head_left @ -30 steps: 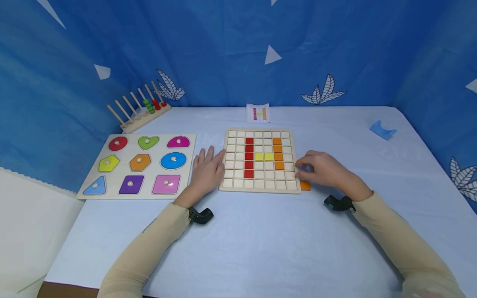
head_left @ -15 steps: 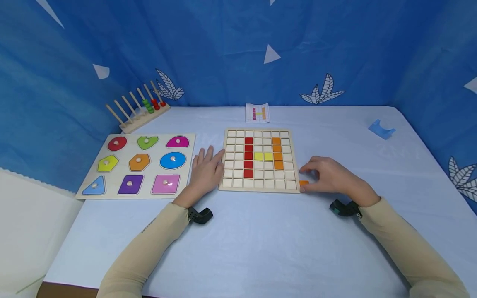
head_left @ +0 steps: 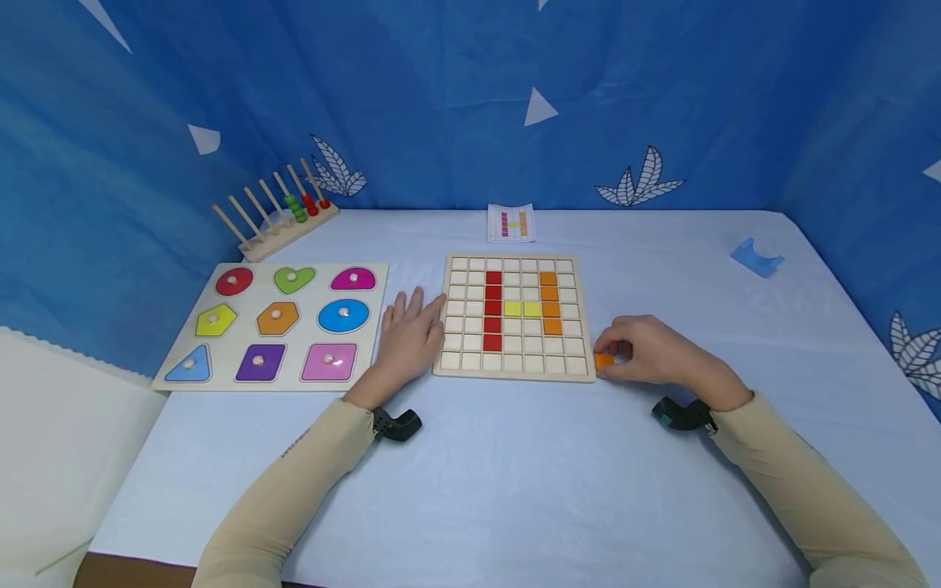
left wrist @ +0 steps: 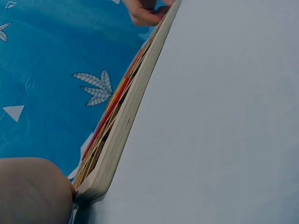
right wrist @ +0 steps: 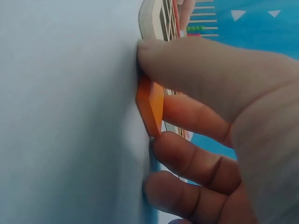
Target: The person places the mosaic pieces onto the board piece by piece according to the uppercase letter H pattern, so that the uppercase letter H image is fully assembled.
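Observation:
A wooden grid board [head_left: 515,376] lies on the table, with a column of red tiles [head_left: 492,312], two yellow tiles [head_left: 522,309] and a column of orange tiles [head_left: 550,304] in its cells. Beside the board's front right corner, my right hand [head_left: 650,349] pinches a loose orange square tile [right wrist: 150,105]. In the right wrist view the thumb is at one edge of this tile and fingertips are at the opposite edge. My left hand [head_left: 408,339] rests flat along the board's left edge, fingers extended and fingertips touching its side.
A shape puzzle board [head_left: 246,341] with knobbed pieces lies left of my left hand. Behind it stands a peg abacus [head_left: 283,233] with green and red beads. A small pattern card [head_left: 510,224] lies beyond the grid board; a blue curved piece [head_left: 757,258] sits at the back right.
My right hand has drawn back from the grid board's right edge and lowered to the loose orange tile, its fingers closing around it. My left hand has stayed in place.

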`<state>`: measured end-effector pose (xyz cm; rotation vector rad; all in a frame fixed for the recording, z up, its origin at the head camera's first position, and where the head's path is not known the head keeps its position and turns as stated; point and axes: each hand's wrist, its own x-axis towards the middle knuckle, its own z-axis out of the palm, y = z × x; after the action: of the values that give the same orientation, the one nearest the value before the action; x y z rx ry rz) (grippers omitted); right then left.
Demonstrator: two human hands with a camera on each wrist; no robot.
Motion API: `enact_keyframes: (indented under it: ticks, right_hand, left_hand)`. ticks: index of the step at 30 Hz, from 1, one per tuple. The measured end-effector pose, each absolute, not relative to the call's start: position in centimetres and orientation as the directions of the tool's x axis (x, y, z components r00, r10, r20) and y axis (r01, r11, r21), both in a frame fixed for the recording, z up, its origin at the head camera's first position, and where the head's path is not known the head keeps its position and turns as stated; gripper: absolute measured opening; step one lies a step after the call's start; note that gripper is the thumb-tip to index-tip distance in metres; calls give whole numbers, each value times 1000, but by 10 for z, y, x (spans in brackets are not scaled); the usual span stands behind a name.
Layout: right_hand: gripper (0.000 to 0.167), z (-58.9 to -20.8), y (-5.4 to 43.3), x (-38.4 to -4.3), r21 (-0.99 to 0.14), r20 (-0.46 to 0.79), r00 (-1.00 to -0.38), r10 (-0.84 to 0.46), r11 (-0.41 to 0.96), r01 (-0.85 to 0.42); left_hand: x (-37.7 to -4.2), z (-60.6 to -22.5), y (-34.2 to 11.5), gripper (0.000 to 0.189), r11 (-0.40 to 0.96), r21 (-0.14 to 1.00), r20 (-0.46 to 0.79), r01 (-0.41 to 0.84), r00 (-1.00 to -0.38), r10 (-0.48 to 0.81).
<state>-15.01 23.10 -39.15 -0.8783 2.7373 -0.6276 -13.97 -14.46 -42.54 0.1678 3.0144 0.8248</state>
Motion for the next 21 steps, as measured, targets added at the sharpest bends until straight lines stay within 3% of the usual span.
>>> enact_keyframes:
  ticks: [21]
  right_hand:
    - [23, -393, 233, -151, -468, -51, -790, -611, 714, -521]
  left_hand:
    - [-141, -428, -145, 53, 854, 511, 10, 95, -994, 105]
